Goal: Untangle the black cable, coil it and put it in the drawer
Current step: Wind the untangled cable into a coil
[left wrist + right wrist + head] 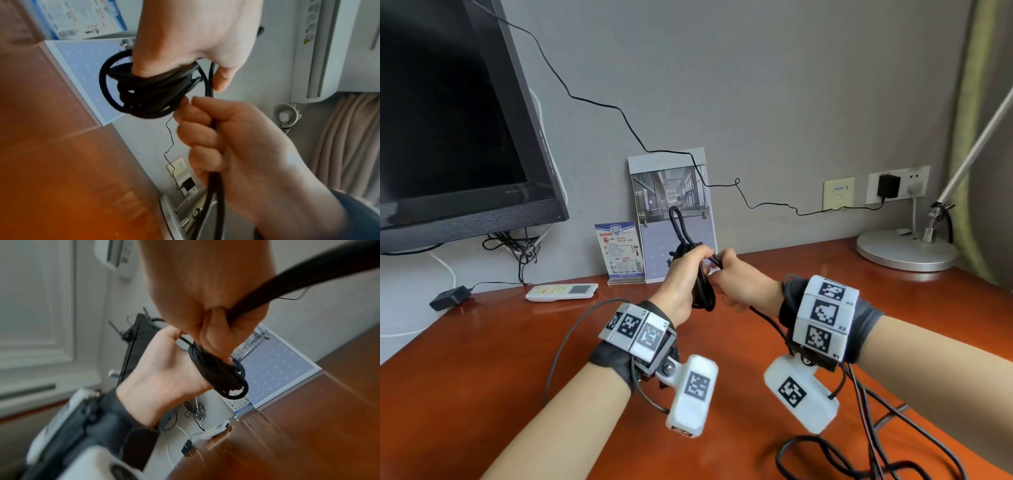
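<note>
To coil well, the right hand (736,279) should probably feed each loop at even tension, letting the strand slip through so no twist builds (the tail trails off over the desk (500,359)). The left hand (681,274) is raised above the desk, fingers clamped round the bundled cable (148,91); the right fist is closed on the strand just beside it.
</note>
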Demonstrator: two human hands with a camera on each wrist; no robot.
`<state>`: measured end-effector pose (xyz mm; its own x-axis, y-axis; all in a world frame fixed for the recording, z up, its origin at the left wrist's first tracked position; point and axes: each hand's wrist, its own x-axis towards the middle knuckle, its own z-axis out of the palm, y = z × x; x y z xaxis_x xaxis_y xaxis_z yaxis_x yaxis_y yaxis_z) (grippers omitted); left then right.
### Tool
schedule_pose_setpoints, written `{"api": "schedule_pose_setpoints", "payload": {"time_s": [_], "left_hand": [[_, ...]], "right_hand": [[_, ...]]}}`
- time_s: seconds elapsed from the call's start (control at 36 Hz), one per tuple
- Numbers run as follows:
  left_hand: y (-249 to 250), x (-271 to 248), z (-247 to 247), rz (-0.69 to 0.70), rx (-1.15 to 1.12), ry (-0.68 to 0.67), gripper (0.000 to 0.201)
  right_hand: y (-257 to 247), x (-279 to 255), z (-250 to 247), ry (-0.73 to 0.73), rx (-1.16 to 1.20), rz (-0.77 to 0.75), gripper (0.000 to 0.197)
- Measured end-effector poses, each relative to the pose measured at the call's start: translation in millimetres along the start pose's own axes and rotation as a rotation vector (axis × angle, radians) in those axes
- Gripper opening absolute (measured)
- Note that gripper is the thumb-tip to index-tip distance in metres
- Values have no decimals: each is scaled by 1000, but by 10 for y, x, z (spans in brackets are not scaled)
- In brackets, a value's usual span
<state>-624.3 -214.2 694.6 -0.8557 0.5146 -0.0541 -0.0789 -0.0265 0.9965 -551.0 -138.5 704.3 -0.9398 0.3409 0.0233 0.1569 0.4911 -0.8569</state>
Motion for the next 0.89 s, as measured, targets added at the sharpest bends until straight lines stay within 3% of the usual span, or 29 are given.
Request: {"api": "schedule_pose_setpoints", "payload": {"time_s": [0.11, 0.28, 0.36, 0.42, 0.47, 0.53, 0.64, 0.75, 0.83, 0.89], "left_hand": [[10, -4, -11, -6, 3, -50, 22], [39, 40, 26, 14, -127, 156, 31], [44, 49, 31, -10, -219, 182, 37], [61, 80, 11, -40, -277, 211, 38], [85, 105, -11, -40, -306, 225, 19], [97, 105, -22, -31, -317, 200, 22], [72, 108, -59, -6, -406, 154, 30], [100, 105, -124, 33, -588, 180, 35], [80, 123, -146, 109, -468, 263, 28], [26, 144, -152, 205, -248, 369, 12]], "right_hand": [[-19, -82, -51, -106, 213, 29, 16], [-12, -152, 118, 17, 64, -122, 21], [-23, -189, 121, 20, -223, -164, 9], [-34, -231, 129, 35, -576, -146, 22], [-30, -283, 161, 65, -876, -178, 29], [-22, -328, 173, 88, -1015, -238, 29], [-67, -319, 38, 33, -982, -230, 12], [25, -325, 13, -113, -842, -248, 25], [112, -311, -20, -130, -838, -225, 22], [133, -258, -66, -153, -863, -182, 27]]}}
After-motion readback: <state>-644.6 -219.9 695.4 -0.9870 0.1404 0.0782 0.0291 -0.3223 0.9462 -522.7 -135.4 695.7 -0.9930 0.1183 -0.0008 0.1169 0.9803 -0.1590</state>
